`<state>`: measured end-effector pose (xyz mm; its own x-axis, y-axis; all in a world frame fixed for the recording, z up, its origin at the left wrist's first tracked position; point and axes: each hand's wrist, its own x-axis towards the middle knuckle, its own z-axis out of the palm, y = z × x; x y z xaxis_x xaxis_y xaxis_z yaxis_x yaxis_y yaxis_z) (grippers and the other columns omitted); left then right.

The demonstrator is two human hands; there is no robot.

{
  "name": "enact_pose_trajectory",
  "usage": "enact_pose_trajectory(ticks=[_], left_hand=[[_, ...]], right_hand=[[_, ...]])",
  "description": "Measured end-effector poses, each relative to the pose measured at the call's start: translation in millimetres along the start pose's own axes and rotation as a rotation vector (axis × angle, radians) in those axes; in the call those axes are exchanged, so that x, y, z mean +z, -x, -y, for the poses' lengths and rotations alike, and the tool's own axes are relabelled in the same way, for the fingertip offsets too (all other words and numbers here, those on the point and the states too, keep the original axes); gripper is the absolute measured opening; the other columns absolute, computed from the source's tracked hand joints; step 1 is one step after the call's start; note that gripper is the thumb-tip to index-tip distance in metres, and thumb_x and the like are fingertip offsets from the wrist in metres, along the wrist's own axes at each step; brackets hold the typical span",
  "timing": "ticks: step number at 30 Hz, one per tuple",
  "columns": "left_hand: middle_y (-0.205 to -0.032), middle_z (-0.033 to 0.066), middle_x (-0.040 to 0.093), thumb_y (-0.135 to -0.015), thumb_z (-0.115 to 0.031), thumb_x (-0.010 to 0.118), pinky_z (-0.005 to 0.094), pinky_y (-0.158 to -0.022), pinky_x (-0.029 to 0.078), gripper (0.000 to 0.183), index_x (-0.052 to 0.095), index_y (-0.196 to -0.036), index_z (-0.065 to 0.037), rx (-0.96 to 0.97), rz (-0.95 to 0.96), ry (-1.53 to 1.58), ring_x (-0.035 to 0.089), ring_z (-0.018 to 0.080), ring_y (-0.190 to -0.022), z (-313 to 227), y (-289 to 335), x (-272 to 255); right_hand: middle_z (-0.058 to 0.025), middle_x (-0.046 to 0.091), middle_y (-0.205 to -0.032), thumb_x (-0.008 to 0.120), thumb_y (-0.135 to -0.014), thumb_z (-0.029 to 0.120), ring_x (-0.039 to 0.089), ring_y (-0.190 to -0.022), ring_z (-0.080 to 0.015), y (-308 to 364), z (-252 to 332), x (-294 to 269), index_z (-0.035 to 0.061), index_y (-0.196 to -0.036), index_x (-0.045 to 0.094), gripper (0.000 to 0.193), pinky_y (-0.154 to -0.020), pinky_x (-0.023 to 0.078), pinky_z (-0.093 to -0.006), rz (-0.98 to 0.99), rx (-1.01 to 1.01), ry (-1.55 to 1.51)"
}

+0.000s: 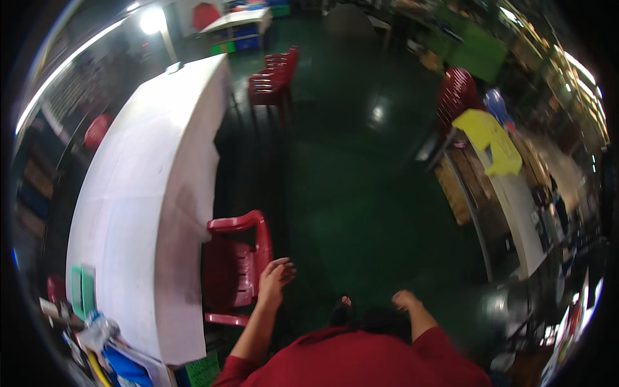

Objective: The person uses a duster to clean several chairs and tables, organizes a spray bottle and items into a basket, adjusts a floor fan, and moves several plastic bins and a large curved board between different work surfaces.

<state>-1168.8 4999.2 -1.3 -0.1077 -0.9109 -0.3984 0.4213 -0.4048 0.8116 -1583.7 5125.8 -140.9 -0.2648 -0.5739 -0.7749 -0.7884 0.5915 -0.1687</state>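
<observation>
My left hand (277, 274) hangs in the air beside a red plastic armchair (263, 242), its fingers loosely bent and somewhat apart, with nothing in them. Whether the hand touches the chair's arm I cannot tell. The chair is drawn up to a long table with a white cover (129, 187). My right hand (405, 300) hangs low over the dark green floor (361, 232), away from any object. Its fingers are blurred and turned away, so their pose is unclear. No held thing shows there. Both forearms come out of red sleeves.
More red chairs (272, 80) stand further along the white table. On the right is a workbench (516, 226) with a yellow cloth (490, 138) over its corner. Green trays (82, 291) lie at the table's near left. At the back stands another table (235, 19).
</observation>
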Motion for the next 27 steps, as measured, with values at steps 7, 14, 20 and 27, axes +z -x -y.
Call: enact_pose_trajectory(ticks=[7, 14, 20, 27], left_hand=[[-0.096, 0.0057, 0.06, -0.091, -0.015, 0.045, 0.029, -0.073, 0.048, 0.021, 0.057, -0.105, -0.004, -0.375, 0.382, -0.082, 0.06, 0.0169, -0.085, 60, -95, 208], [-0.092, 0.006, 0.06, -0.09, -0.013, 0.044, 0.0286, -0.068, 0.048, 0.021, 0.058, -0.103, -0.005, -0.187, 0.047, -0.264, 0.06, 0.0153, -0.08, 23, -313, 204], [-0.086, 0.0038, 0.061, -0.088, -0.011, 0.045, 0.0264, -0.065, 0.047, 0.019, 0.059, -0.1, -0.005, -0.082, 0.075, -0.295, 0.059, 0.0132, -0.074, -64, -549, 309], [-0.087, 0.004, 0.061, -0.09, -0.012, 0.045, 0.0239, -0.065, 0.046, 0.02, 0.059, -0.102, -0.005, 0.152, 0.666, -0.401, 0.059, 0.0121, -0.076, -143, -800, 627]], right_hand=[[-0.0049, 0.065, -0.079, 0.053, -0.079, 0.02, 0.063, -0.064, -0.014, -125, -74, -121, 0.0095, -0.096, 0.063, 0.023, -0.052, 0.05, -0.028, -0.335, 0.118, -0.366], [-0.0042, 0.064, -0.086, 0.051, -0.083, 0.024, 0.063, -0.072, -0.0126, -254, 20, -249, 0.0101, -0.104, 0.059, 0.026, -0.056, 0.05, -0.0281, 0.018, 0.021, -0.556], [-0.0035, 0.064, -0.086, 0.052, -0.083, 0.022, 0.062, -0.068, -0.012, -371, 39, -406, 0.0106, -0.105, 0.059, 0.026, -0.054, 0.049, -0.0265, -0.097, 0.121, -0.717], [-0.0048, 0.063, -0.079, 0.053, -0.081, 0.019, 0.061, -0.063, -0.0123, -456, 25, -568, 0.0081, -0.1, 0.06, 0.022, -0.05, 0.049, -0.0269, -0.308, 0.235, -0.902]])
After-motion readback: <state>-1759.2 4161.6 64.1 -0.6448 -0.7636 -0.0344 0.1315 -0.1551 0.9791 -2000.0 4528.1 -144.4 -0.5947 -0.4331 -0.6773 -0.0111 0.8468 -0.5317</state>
